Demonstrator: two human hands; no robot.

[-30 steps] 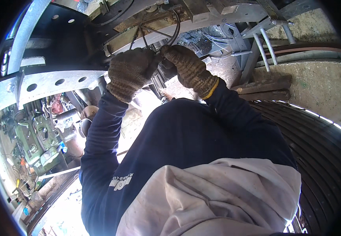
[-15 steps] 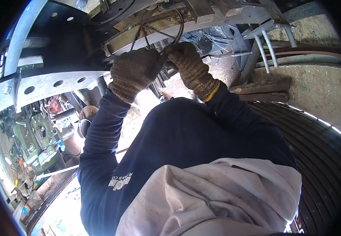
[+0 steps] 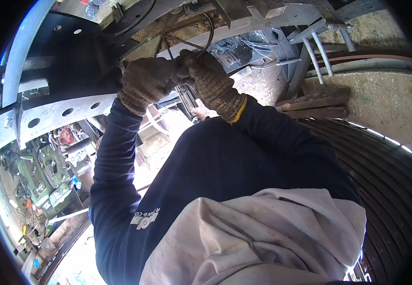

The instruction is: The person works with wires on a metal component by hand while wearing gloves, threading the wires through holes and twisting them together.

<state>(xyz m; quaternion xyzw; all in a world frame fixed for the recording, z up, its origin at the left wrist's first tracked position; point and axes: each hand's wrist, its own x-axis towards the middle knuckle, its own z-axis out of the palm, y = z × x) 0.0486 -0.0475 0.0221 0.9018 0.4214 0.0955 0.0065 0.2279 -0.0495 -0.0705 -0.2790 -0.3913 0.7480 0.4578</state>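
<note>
Both of my hands wear brown knitted gloves and are raised close together in front of a metal frame. My left hand (image 3: 146, 81) is closed, its fingers turned away and hidden, so what it grips does not show. Touching it, my right hand (image 3: 210, 84), with a yellow glove cuff, has its fingers curled around the lower end of a curved black cable (image 3: 211, 34). That cable arcs down from the frame's rusty upper part. Thin dark strands run beside the left glove's top, and a greyish metal beam (image 3: 234, 31) passes behind the hands.
A pale beam with round holes (image 3: 81, 108) crosses at the left, below a dark panel (image 3: 80, 52). Green machinery (image 3: 44, 178) stands lower left. Wooden blocks (image 3: 317, 102) and a concrete slab (image 3: 381, 102) lie right, above dark ribbed metal (image 3: 381, 185).
Both hands have shifted slightly left, and the right glove has come closer against the left one. The view has also shifted a little.
</note>
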